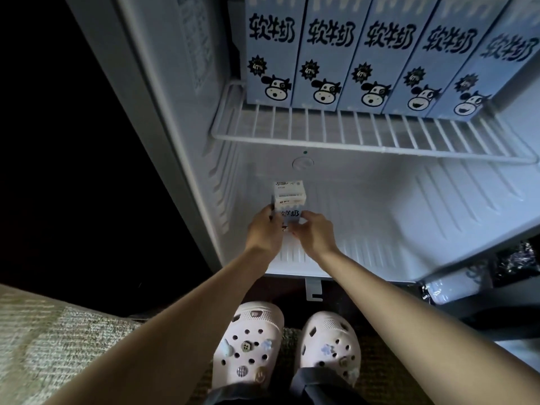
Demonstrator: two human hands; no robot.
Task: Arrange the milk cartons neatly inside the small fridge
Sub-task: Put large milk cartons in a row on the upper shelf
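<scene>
The small white fridge [409, 217] stands open in front of me. On its wire shelf [365, 135] several light-blue milk cartons [377, 54] with cow faces stand upright in a tight row. One more milk carton [289, 200] stands upright on the fridge floor at the left. My left hand [264, 232] grips its left side and my right hand [314, 232] grips its right side. The lower front of this carton is hidden behind my fingers.
The fridge floor to the right of the carton is bare white plastic. The left inner wall [210, 159] is close to the carton. Crumpled packaging [455, 287] lies on the ground at the right. My feet in pale clogs [248, 343] stand before the fridge.
</scene>
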